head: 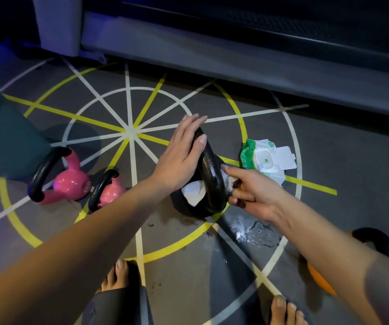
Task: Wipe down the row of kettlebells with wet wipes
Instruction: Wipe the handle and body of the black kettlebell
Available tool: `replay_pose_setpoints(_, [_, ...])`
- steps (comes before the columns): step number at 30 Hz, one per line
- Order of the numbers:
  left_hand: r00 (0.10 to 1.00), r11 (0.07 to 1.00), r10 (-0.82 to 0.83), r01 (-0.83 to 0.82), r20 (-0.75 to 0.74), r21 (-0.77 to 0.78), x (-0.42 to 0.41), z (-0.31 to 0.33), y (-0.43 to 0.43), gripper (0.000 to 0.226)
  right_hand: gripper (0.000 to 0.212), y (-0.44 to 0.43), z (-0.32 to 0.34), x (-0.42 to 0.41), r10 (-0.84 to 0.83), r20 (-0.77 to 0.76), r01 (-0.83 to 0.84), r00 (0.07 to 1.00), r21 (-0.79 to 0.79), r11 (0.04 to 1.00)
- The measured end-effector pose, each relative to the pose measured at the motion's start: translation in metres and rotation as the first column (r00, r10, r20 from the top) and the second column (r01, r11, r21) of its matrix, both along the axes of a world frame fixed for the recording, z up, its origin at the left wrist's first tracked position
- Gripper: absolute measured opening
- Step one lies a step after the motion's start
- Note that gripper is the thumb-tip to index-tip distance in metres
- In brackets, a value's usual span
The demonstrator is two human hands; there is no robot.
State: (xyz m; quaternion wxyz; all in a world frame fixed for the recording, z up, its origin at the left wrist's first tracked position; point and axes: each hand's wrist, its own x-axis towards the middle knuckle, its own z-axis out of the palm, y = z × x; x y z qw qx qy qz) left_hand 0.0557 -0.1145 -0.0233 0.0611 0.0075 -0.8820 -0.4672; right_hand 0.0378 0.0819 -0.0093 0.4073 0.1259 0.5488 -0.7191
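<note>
Grey machine base [212, 55] at 12 o'clock; teal tub [6, 137] at 9 o'clock; wet floor patch [256, 233] at 5 o'clock.

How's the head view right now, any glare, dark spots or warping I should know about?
Head view: dim overall, blue-purple cast at the left; glare on the wet floor patch, sheen on the black kettlebell; wide-angle bowing at the edges; wipe in focus.

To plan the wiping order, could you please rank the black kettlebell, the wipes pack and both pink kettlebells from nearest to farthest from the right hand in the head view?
1. black kettlebell: right hand holds a wipe on its handle.
2. wipes pack: just beyond the hand.
3. smaller pink kettlebell: to the left.
4. larger pink kettlebell: farthest left.
</note>
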Motion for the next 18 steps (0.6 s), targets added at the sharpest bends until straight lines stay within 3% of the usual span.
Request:
replay_pose_setpoints(7, [1.000, 1.000, -0.002, 0.002, 0.002, -0.008, 0.001, 0.001, 0.000, 0.048, 0.017, 0.007, -0.005, 0.013, 0.137, -0.025, -0.137, 0.990, -0.031, 0.990])
replay_pose_setpoints(9, [1.000, 1.000, -0.001, 0.001, 0.001, -0.008, 0.001, 0.001, 0.001, 0.048, 0.015, 0.009, -0.003, 0.016, 0.191, -0.086, -0.190, 0.978, 0.029, 0.981])
replay_pose_setpoints(12, [1.000, 1.000, 0.005, -0.005, 0.002, -0.001, 0.000, -0.001, 0.002, 0.048, 0.037, 0.007, -0.008, 0.013, 0.244, -0.201, -0.209, 0.949, 0.178, 0.962])
replay_pose_setpoints(15, [1.000, 1.000, 0.009, -0.009, -0.008, 0.003, 0.000, -0.001, 0.002, 0.048, 0.040, 0.007, -0.014, 0.011, 0.407, -0.290, -0.303, 0.866, 0.342, 0.890])
replay_pose_setpoints(18, [1.000, 1.000, 0.017, -0.016, -0.007, 0.007, 0.001, -0.001, 0.003, 0.048, 0.054, 0.012, -0.018, 0.008, 0.517, -0.334, -0.382, 0.788, 0.393, 0.836])
